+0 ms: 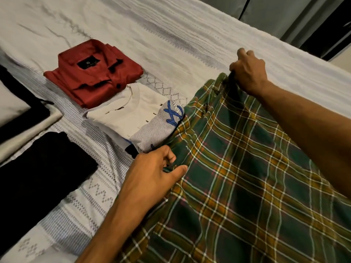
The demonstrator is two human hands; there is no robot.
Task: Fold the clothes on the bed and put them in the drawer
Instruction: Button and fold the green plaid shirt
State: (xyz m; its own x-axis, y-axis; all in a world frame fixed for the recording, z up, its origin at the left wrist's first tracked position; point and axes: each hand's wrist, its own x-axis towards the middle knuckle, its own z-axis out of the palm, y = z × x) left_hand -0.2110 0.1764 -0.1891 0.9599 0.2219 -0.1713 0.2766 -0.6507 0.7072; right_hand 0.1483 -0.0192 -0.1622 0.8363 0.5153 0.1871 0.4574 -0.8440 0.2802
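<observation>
A green, yellow and white plaid garment lies spread over the right half of the bed. My left hand pinches its near left edge between thumb and fingers. My right hand grips its far top corner, fingers curled around the fabric. To the left lie a folded red shirt and a folded white T-shirt with blue lettering, its corner touching the plaid. A folded black garment sits at the left edge.
A black and cream pillow or cushion sits at the far left. The white patterned bedspread stretches bare behind the clothes. Beyond the bed's far right edge stand grey panels with dark gaps.
</observation>
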